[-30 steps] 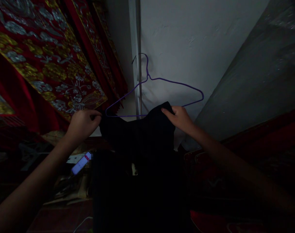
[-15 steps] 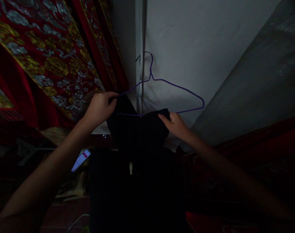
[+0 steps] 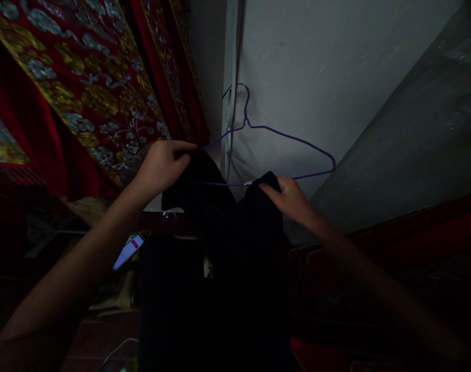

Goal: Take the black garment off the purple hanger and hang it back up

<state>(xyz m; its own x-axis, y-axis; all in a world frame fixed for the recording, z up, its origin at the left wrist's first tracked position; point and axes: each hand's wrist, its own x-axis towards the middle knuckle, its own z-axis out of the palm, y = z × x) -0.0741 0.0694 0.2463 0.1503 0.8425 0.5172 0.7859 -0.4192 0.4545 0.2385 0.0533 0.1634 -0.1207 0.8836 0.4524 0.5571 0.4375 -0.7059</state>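
Observation:
A purple clothes hanger (image 3: 289, 135) hangs by its hook against a pale wall, near a narrow vertical strip. Dark cloth of a black garment (image 3: 220, 212) covers the hanger's left end and part of its bottom bar. My left hand (image 3: 163, 165) pinches the garment at the hanger's left shoulder, thumb and forefinger close to the wire. On the other side, my right hand (image 3: 292, 199) grips the garment's right edge by the bottom bar. The hanger's right end is bare. Below, the garment merges with other dark cloth, so its full shape cannot be made out.
Red embroidered cloth (image 3: 99, 88) with gold and silver patterns hangs at the left. A lit phone (image 3: 128, 251) lies below my left forearm. Clear plastic-like sheeting (image 3: 406, 119) slants along the right. A pale cable (image 3: 117, 349) runs over the reddish floor (image 3: 99, 330).
The garment's right edge has shifted right and away from my left hand, widening a V-shaped gap beneath the hanger's bar. The whole view has shifted slightly.

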